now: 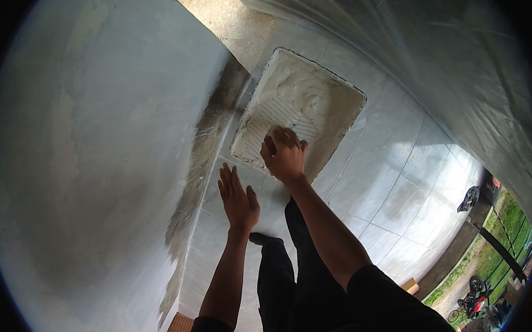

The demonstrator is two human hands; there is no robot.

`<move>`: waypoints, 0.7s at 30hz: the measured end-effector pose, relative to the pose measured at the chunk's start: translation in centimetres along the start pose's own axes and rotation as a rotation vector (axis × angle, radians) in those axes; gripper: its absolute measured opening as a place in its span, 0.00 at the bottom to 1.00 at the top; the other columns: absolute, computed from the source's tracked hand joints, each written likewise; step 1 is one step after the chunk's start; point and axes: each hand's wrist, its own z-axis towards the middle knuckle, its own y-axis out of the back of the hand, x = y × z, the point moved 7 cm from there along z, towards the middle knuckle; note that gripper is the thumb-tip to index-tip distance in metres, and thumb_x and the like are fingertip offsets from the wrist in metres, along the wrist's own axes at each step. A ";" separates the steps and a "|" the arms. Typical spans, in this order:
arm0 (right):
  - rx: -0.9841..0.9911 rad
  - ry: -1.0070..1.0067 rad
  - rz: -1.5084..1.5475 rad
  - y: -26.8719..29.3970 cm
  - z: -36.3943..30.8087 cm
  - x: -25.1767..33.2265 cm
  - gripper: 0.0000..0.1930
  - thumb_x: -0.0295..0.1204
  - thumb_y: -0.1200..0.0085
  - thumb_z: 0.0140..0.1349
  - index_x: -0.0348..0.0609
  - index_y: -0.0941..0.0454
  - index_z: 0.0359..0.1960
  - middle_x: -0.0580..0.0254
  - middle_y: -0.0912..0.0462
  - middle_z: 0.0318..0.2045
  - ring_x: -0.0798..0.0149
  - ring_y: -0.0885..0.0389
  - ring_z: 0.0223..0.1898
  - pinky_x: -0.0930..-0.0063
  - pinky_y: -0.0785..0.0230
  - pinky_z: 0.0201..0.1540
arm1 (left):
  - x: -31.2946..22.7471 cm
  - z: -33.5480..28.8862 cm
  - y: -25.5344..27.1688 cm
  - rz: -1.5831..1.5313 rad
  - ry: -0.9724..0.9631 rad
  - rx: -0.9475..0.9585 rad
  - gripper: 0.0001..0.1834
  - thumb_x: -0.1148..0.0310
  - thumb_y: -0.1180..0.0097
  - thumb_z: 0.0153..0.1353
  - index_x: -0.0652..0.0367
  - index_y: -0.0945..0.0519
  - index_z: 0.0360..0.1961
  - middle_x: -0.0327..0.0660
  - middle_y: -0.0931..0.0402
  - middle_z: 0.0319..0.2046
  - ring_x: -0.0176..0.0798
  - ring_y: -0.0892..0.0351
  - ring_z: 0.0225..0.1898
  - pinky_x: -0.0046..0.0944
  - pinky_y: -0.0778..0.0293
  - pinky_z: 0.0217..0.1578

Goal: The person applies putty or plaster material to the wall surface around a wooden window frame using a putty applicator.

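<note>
A rectangular paint tray [342, 129] with a ribbed slope lies on the tiled floor in front of me, coated with a pale, creamy plaster-like paste [311, 90]. Over the near part of the tray is my right hand [286, 155], its fingers curled downward. Whatever it may be gripping is hidden beneath the fingers. My left hand [239, 202] hovers to the left of the tray's near end, fingers stretched out and thumb apart, holding nothing.
A grey, smeared wall [110, 158] rises on the left, with a dark unfinished band along its base. Plastic sheeting [440, 61] hangs at the upper right. My legs [278, 281] stand just behind the tray. A black bag [469, 199] sits at the far right.
</note>
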 end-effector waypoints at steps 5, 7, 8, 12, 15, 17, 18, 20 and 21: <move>0.051 0.101 -0.281 -0.9 3.0 -1.8 0.20 0.40 0.42 0.59 0.43 0.19 0.49 0.60 0.20 0.56 0.59 0.27 0.61 0.38 0.40 0.54 | -0.4 -0.7 -0.2 -0.019 0.018 0.008 0.36 0.73 0.53 0.65 0.70 0.47 0.73 0.61 0.58 0.77 0.64 0.61 0.79 0.63 0.61 0.76; 0.007 0.163 -0.383 -1.8 -0.3 -2.0 0.21 0.41 0.43 0.59 0.43 0.19 0.50 0.59 0.20 0.56 0.59 0.27 0.62 0.38 0.40 0.54 | -0.7 -1.2 0.0 -0.023 0.031 0.012 0.36 0.73 0.52 0.65 0.70 0.47 0.73 0.61 0.58 0.77 0.64 0.61 0.79 0.63 0.61 0.76; 0.058 0.149 -0.376 -2.4 -3.0 -2.0 0.21 0.42 0.43 0.59 0.43 0.19 0.50 0.59 0.20 0.57 0.59 0.28 0.62 0.37 0.40 0.54 | -0.8 -1.4 0.2 -0.035 0.043 0.028 0.36 0.73 0.53 0.66 0.69 0.47 0.73 0.61 0.58 0.77 0.64 0.61 0.79 0.64 0.61 0.75; 0.396 -0.057 -0.173 -2.8 -8.4 -2.0 0.22 0.42 0.44 0.61 0.42 0.19 0.51 0.59 0.19 0.56 0.56 0.28 0.62 0.36 0.39 0.53 | -1.0 -1.8 0.4 -0.026 0.061 0.044 0.36 0.74 0.54 0.66 0.68 0.48 0.74 0.61 0.59 0.77 0.63 0.62 0.79 0.63 0.62 0.76; 0.058 -0.109 -0.154 0.9 -3.9 -3.2 0.19 0.41 0.44 0.62 0.42 0.20 0.49 0.59 0.19 0.56 0.55 0.27 0.61 0.36 0.38 0.52 | -2.1 -1.6 1.0 -0.042 0.042 0.020 0.35 0.73 0.53 0.66 0.70 0.46 0.73 0.62 0.58 0.77 0.63 0.61 0.79 0.63 0.61 0.76; 0.051 -0.334 -0.174 1.9 -1.0 -3.8 0.15 0.40 0.45 0.63 0.43 0.21 0.44 0.61 0.19 0.55 0.53 0.27 0.61 0.34 0.38 0.52 | -1.3 -2.2 1.4 -0.027 0.049 0.018 0.35 0.73 0.53 0.66 0.70 0.46 0.73 0.62 0.58 0.77 0.63 0.61 0.79 0.63 0.61 0.76; -0.019 -0.369 -0.278 1.8 -0.8 -4.8 0.15 0.41 0.45 0.64 0.43 0.21 0.45 0.61 0.19 0.55 0.51 0.27 0.61 0.33 0.38 0.52 | -1.8 -2.1 1.2 -0.032 0.040 0.015 0.35 0.73 0.53 0.66 0.70 0.46 0.73 0.62 0.59 0.77 0.63 0.61 0.79 0.62 0.61 0.76; -0.086 -0.405 -0.372 0.4 -1.3 -4.9 0.16 0.41 0.46 0.64 0.43 0.21 0.45 0.61 0.19 0.54 0.49 0.27 0.61 0.32 0.38 0.52 | -1.8 -2.4 1.4 -0.028 0.042 0.024 0.35 0.73 0.53 0.66 0.70 0.47 0.73 0.62 0.59 0.77 0.63 0.61 0.79 0.62 0.61 0.76; -0.070 -0.421 -0.331 -0.6 -2.0 -4.4 0.16 0.42 0.47 0.64 0.44 0.21 0.44 0.61 0.19 0.54 0.48 0.28 0.61 0.30 0.39 0.52 | -1.6 -2.8 1.4 -0.024 0.051 0.034 0.36 0.73 0.53 0.66 0.70 0.47 0.73 0.61 0.59 0.77 0.62 0.61 0.79 0.62 0.61 0.76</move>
